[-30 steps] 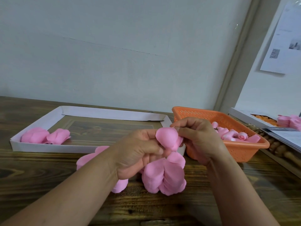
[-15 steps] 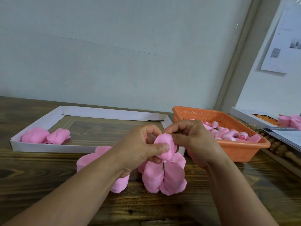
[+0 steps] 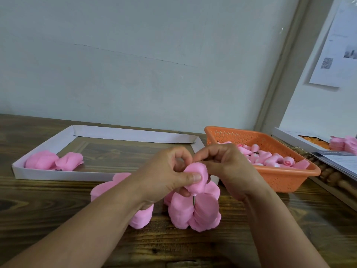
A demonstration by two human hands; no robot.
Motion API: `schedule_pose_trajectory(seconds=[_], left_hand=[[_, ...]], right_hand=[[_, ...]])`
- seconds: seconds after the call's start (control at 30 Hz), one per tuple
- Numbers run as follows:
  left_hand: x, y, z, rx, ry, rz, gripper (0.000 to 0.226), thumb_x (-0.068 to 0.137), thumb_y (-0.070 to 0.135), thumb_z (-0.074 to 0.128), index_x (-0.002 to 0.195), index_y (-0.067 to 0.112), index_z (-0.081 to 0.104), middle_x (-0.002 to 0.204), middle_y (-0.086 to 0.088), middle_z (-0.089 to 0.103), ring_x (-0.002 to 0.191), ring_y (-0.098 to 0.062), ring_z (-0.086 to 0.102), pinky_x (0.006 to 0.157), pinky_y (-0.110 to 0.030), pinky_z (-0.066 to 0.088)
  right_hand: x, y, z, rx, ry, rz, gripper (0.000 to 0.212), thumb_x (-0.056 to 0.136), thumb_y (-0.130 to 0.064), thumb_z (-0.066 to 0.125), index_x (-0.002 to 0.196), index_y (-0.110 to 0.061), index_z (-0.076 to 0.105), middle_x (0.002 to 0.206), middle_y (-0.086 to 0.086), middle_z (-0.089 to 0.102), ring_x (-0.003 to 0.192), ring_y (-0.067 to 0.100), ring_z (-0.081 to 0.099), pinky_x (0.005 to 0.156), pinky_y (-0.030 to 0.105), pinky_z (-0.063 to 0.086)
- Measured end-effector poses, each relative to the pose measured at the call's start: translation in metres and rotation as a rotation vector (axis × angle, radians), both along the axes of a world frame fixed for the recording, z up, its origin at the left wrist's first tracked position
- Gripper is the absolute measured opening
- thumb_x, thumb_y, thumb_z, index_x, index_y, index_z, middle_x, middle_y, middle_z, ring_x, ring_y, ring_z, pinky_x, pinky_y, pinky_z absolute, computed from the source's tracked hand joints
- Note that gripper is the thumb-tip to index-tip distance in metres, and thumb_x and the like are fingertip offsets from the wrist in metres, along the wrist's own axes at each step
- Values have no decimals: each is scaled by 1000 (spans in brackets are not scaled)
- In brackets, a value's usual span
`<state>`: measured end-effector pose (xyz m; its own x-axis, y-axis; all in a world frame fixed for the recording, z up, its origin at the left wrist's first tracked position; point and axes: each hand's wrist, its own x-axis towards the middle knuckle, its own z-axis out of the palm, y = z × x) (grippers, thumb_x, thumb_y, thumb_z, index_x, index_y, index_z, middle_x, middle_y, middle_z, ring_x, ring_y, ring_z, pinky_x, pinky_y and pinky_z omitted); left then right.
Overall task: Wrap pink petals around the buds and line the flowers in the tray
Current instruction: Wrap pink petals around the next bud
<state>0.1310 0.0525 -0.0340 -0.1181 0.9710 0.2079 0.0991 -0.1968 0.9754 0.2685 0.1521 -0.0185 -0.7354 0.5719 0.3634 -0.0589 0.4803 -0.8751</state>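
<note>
Nearest to me, loose stacks of pink petals point(image 3: 195, 211) lie on the wooden table point(image 3: 58, 219), on the near side of the white tray point(image 3: 58, 174). Just above them, both hands are busy on one flower point(image 3: 196, 178). A second ago that petal stood open and tall between the fingers; now it is folded down snug round the bud, so this wrap looks close to finished. The left hand point(image 3: 166, 176) clamps the bloom, thumb pressed flat across its front. The right hand point(image 3: 226, 167) pinches the petal's top edge from the basket side. The flower stands upright, long axis vertical, head up, its thin dark stem point(image 3: 193, 200) poking straight down toward the petal stacks. Farther back, inside the tray's left end, two finished flowers point(image 3: 54, 161) lie side by side. Right of the tray, the orange basket point(image 3: 280, 177) holds more buds point(image 3: 264, 156) waiting their turn.
</note>
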Motion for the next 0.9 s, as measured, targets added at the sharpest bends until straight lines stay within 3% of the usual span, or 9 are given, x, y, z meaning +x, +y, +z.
schedule_pose_trajectory(seconds=[0.07,0.2,0.27,0.37,0.47,0.57,0.8,0.9], left_hand=[[1,0,0,-7,-14,22,29,81,-3,68,88,11,43,70,-10,71,60,-23,66,49,-27,54],[1,2,-1,-77,-85,83,33,78,0,72,92,12,44,79,-15,70,60,-22,67,47,-29,53],[0,3,-1,-107,-104,101,34,76,2,73,94,13,46,83,-17,69,62,-21,68,48,-29,53],[-1,3,-1,-118,-112,126,33,75,3,74,92,13,48,78,-10,69,62,-19,68,49,-30,54],[1,4,-2,-108,-81,142,30,79,6,73,90,15,47,72,-6,72,61,-15,67,48,-27,51],[5,4,-3,-83,-80,188,23,83,12,70,88,15,48,73,-11,71,59,-16,66,49,-27,50],[13,5,-7,-113,-70,275,12,95,13,57,88,20,49,88,-20,68,58,-22,67,59,-33,55],[15,5,-7,-123,-47,304,13,97,13,53,88,21,50,94,-20,67,57,-20,67,56,-30,54]], right_hand=[[0,-1,1,4,-4,21,22,78,19,55,78,1,68,76,35,63,67,35,58,69,41,49],[-1,0,-2,1,-21,16,25,80,14,56,75,-6,70,74,28,64,66,33,57,57,29,49],[-2,0,-1,-52,-8,25,15,79,-1,56,73,-3,70,71,24,63,65,31,55,55,27,48],[-1,0,0,-81,-9,51,22,75,-15,56,75,4,68,71,31,60,64,30,54,54,26,46],[-2,-2,0,-77,0,29,12,77,0,60,73,-4,70,74,29,65,68,35,57,59,34,49],[-4,0,-3,-68,7,-26,24,81,15,55,75,-4,69,71,22,65,68,36,57,57,32,50],[-5,0,-2,-61,-3,-82,22,81,15,56,74,-2,68,72,20,64,67,33,57,59,35,48],[-5,0,-2,-58,-15,-69,24,81,14,56,73,-4,68,70,19,64,67,33,57,59,35,49]])
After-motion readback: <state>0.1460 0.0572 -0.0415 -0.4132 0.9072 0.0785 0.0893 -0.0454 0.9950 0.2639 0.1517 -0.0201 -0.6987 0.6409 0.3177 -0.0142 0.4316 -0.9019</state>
